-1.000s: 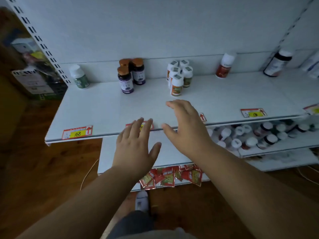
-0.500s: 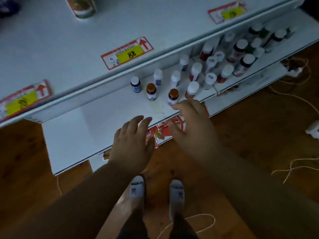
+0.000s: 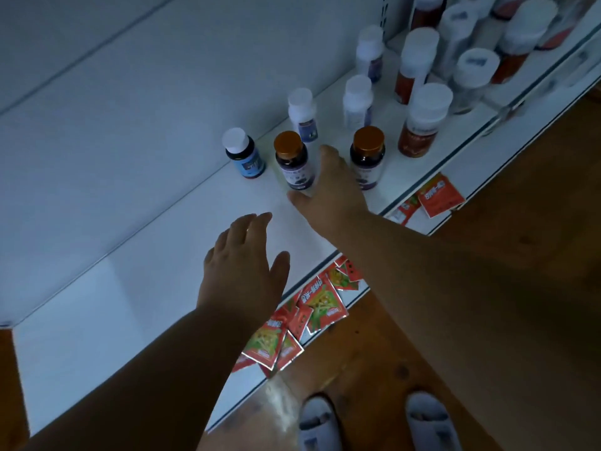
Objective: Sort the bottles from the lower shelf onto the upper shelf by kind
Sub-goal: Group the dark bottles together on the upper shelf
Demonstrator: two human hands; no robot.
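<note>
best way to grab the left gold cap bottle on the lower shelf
Probably round its dark body just under the gold cap, coming from the front-right, where the right hand already reaches. The gold-capped bottle stands upright, the blue-label bottle crowds its left, and a white-capped bottle stands behind.

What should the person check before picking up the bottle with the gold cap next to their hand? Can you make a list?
1. Right hand is at the near gold-capped bottle: ok, fingers reach beside it.
2. Fingers closed round that bottle: not ok, the hand is open with no grip yet.
3. Bottle stands upright on the lower shelf: ok.
4. Room around it: ok, the blue-label bottle and the second gold-capped bottle stand apart from it.
5. Left hand free to help: ok, open and holding nothing.
6. Space on the upper shelf for this kind: cannot tell, it is out of view.
</note>
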